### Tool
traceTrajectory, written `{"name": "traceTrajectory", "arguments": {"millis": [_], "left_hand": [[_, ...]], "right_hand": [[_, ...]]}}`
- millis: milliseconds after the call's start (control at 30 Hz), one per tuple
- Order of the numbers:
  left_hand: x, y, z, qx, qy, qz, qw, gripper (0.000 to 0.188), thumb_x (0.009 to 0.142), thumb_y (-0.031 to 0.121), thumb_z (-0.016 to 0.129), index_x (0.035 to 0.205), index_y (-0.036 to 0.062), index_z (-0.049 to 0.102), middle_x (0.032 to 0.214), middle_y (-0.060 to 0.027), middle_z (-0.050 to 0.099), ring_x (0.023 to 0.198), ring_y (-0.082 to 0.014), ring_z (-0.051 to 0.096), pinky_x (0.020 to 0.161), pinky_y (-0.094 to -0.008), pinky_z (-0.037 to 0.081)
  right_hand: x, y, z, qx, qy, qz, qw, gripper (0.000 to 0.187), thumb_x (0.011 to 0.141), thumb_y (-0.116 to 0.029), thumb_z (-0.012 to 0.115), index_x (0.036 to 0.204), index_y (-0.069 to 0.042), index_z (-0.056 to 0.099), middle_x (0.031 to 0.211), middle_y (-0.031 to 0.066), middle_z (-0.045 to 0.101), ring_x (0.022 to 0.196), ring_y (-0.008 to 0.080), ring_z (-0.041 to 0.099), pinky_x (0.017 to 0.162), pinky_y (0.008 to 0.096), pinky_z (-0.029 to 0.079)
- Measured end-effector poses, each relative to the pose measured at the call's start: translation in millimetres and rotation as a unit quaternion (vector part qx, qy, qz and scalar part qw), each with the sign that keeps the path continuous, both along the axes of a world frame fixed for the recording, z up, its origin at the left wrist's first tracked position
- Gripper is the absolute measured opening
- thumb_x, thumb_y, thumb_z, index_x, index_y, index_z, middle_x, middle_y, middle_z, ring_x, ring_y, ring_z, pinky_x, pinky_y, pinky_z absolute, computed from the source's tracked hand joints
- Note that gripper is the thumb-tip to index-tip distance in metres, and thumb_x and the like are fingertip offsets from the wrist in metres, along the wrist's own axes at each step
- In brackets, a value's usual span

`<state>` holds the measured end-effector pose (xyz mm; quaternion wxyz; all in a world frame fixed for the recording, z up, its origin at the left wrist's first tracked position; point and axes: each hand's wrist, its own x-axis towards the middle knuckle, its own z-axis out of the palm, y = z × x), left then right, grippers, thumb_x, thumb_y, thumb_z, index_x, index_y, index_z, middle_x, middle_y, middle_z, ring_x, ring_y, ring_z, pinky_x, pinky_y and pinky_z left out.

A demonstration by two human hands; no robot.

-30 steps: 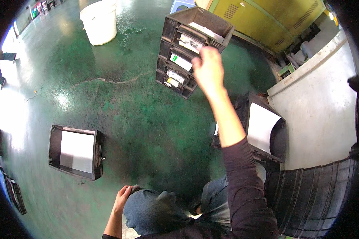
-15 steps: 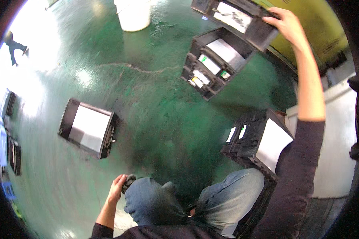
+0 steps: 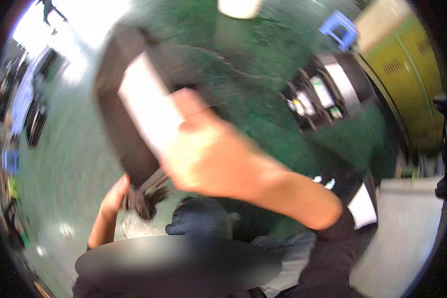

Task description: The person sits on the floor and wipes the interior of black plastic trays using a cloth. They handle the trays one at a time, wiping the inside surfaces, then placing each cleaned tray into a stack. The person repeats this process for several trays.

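While the right hand (image 3: 201, 149) clasps a black bin (image 3: 118, 107), the left hand (image 3: 115, 199) pinches a dark bundle (image 3: 145, 201)

Bin position: left of centre in the head view, tilted, its lower corner close to the left hand. Motion blur softens its outline. A white rectangular piece (image 3: 146, 102) shows on the bin's near part; whether it is a label or a loose sheet, I cannot tell.

Right hand: reaches across from the right, fingers curled at the bin's near edge beside the white piece. Exact finger placement is lost to blur.

Left hand: low, just beside the bin, thumb and fingers drawn together on the bundle, which is soft and crumpled. Contact between this hand and the bin cannot be confirmed.

Surroundings: on the green floor (image 3: 263, 134), to the right, stands a stack of black bins (image 3: 329, 94) with white labels. Behind it are a blue stool (image 3: 338, 30) and a yellow-green cabinet (image 3: 407, 74). A white bucket (image 3: 239, 7) is cut off by the top edge. Lower right, a pale sheet (image 3: 363, 208) lies near the right sleeve (image 3: 333, 253).
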<state>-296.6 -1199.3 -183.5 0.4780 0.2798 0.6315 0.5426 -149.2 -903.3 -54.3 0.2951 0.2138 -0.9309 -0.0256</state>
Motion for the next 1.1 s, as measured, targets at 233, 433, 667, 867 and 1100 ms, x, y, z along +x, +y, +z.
{"name": "traceTrajectory", "arguments": {"millis": [233,433,667,867,1100], "left_hand": [[75,-198,-140,-0.149,-0.166,0.452,0.864,0.036,0.088,0.03,0.05,0.103,-0.0007,0.059,0.09,-0.008,0.062,0.079,-0.0203,0.061,0.072,-0.0343,0.05],[67,-285,-187,-0.249,-0.284,0.505,0.776,0.055,0.087,0.044,0.029,0.098,0.0008,0.061,0.086,-0.0144,0.066,0.074,-0.0303,0.064,0.065,-0.0438,0.054],[55,-235,-163,-0.193,-0.311,0.362,0.857,0.077,0.085,0.071,0.034,0.119,0.0045,0.054,0.107,-0.0162,0.064,0.093,-0.0319,0.064,0.083,-0.0459,0.052],[57,-166,-106,-0.412,-0.271,0.143,0.858,0.049,0.091,0.039,0.048,0.12,0.0008,0.056,0.111,-0.0122,0.063,0.095,-0.027,0.064,0.087,-0.0431,0.051],[13,-34,-136,-0.256,-0.085,0.049,0.962,0.033,0.081,0.025,0.058,0.107,0.0044,0.06,0.106,-0.0062,0.062,0.099,-0.0207,0.059,0.086,-0.0389,0.048]], "right_hand": [[-63,-69,-27,-0.044,0.056,0.118,0.99,0.022,0.076,-0.025,0.054,0.089,-0.014,0.068,0.109,0.0053,0.061,0.113,0.0269,0.05,0.104,0.0585,0.03],[34,222,-74,-0.082,0.101,-0.521,0.844,0.048,0.077,-0.031,0.067,0.116,-0.01,0.051,0.109,0.0096,0.055,0.104,0.0288,0.049,0.084,0.0503,0.041],[175,332,-99,-0.144,-0.241,-0.745,0.605,0.058,0.07,-0.033,0.076,0.119,-0.01,0.056,0.104,0.016,0.065,0.105,0.0317,0.059,0.098,0.0477,0.038],[182,334,22,-0.002,-0.125,-0.629,0.767,0.043,0.07,-0.03,0.075,0.104,-0.007,0.064,0.096,0.0161,0.066,0.093,0.0327,0.063,0.082,0.042,0.049],[173,133,41,-0.016,-0.196,-0.427,0.882,0.027,0.071,-0.013,0.067,0.096,-0.006,0.062,0.086,0.0156,0.064,0.09,0.0345,0.06,0.077,0.042,0.048]]}}
